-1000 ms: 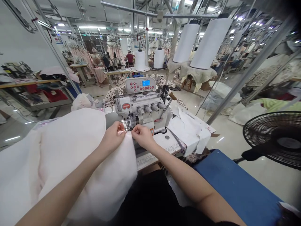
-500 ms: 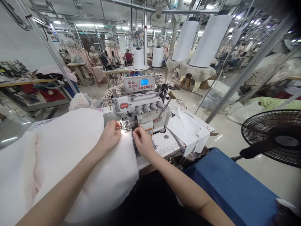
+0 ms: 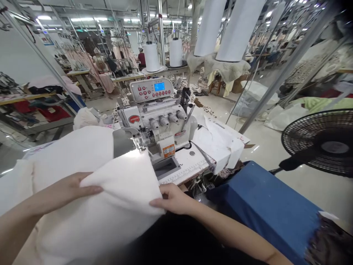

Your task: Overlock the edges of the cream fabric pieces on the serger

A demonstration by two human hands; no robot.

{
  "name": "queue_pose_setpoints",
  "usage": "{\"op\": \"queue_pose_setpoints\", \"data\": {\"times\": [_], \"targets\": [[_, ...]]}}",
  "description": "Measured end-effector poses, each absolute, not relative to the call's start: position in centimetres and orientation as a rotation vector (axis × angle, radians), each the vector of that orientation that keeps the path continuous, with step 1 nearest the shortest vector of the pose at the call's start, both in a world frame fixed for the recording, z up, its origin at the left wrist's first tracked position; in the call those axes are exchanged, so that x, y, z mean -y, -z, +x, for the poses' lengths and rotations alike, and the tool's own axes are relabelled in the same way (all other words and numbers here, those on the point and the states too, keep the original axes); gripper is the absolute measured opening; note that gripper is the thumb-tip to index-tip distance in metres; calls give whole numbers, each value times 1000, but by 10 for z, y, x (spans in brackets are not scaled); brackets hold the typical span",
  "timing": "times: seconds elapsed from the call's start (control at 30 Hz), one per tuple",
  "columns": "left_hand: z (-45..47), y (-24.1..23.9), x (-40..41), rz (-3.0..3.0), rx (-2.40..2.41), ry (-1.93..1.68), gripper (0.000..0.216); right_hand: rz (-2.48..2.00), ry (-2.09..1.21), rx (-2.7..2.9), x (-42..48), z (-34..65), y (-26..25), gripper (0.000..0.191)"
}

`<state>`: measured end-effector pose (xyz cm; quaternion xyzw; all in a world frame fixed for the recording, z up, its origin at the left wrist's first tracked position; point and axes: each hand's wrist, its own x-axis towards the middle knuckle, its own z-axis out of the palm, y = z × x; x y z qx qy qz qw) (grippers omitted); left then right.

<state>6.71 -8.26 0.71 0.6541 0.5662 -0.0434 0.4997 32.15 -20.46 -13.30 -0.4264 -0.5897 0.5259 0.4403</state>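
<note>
White cloth (image 3: 129,180) was pinched between left fingers (image 3: 94,190) and between right fingers (image 3: 158,202), both nearly closed. One sewing machine (image 3: 165,138) and four thread cones (image 3: 151,58) stood behind.

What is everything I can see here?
Cloth: count unclear, white, in both hands and spread left
Sewing machine: one, white, centre
Screen: one, blue, atop machine
Thread cones: four, white, behind machine
Worktable: one, white, under machine
Scraps: several, white, right of machine
Fan: one, black, far right
Boxy cover: one, blue, lower right
Farther back: too crowded to count
Left hand: one, bare, pinching cloth
Right hand: one, bare, gripping cloth edge
</note>
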Motion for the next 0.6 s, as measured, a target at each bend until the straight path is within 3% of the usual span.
{"op": "queue_pose_setpoints", "data": {"times": [0.27, 0.6], "targets": [[79, -20, 73, 1460, -1433, -71, 72, -1002, -1383, 1293, 199, 314, 145, 29], [88, -39, 49, 1766, -1532, -181, 77, -1011, -1289, 1391, 193, 312, 140, 39]]}}
